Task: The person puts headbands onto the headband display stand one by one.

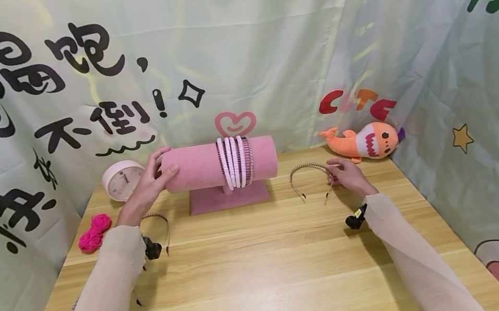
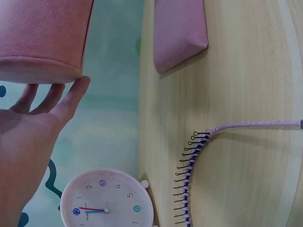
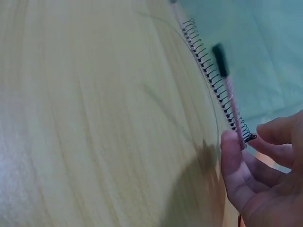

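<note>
My left hand (image 1: 148,185) touches the left end of a pink plush-covered roll display stand (image 1: 194,168), fingers reaching its rim and thumb against its front. Several pale headbands (image 1: 235,163) with dark teeth hang side by side round the roll, right of its middle. To the right of the stand, my right hand (image 1: 349,176) pinches one side of a toothed headband (image 1: 306,165) between thumb and fingers. In the right wrist view, a pink arm (image 3: 233,97) of this headband with a black tip stands up from the grip.
Another toothed headband (image 2: 189,170) lies near my left wrist, and one more is partly hidden under the left forearm. A round clock (image 1: 122,181), bright pink flowers (image 1: 95,233) and an orange plush shark (image 1: 368,141) stand along the table's back and left. Printed curtain (image 1: 265,59) hangs behind.
</note>
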The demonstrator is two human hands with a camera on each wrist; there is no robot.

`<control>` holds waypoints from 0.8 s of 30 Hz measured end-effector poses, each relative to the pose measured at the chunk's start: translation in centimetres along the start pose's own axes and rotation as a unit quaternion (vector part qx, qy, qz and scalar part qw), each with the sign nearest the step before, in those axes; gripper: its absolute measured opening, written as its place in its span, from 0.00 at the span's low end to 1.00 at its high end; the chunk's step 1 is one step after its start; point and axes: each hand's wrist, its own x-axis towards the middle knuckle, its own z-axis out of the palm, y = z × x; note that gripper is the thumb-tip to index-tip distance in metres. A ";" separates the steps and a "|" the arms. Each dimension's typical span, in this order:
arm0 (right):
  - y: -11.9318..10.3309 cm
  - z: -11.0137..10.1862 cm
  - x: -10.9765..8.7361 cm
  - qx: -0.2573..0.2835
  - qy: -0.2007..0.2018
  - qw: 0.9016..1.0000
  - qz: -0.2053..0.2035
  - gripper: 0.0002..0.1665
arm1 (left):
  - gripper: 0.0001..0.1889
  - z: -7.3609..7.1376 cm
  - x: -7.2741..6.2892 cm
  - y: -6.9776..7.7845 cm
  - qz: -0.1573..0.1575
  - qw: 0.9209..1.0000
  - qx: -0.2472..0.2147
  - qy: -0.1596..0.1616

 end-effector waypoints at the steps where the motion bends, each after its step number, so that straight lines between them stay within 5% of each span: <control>1: 0.0 0.0 0.0 0.004 0.000 1.000 0.003 0.30 | 0.38 0.0 0.0 0.0 0.000 1.000 -0.001 -0.001; 12: -0.1 -0.2 -0.3 0.030 -0.008 0.999 0.018 0.29 | 0.38 -0.1 0.1 -0.1 0.002 1.000 0.001 -0.001; 24: 0.3 -0.6 -1.0 0.037 -0.058 0.997 0.028 0.30 | 0.37 -0.1 0.1 -0.2 0.000 1.000 0.000 -0.001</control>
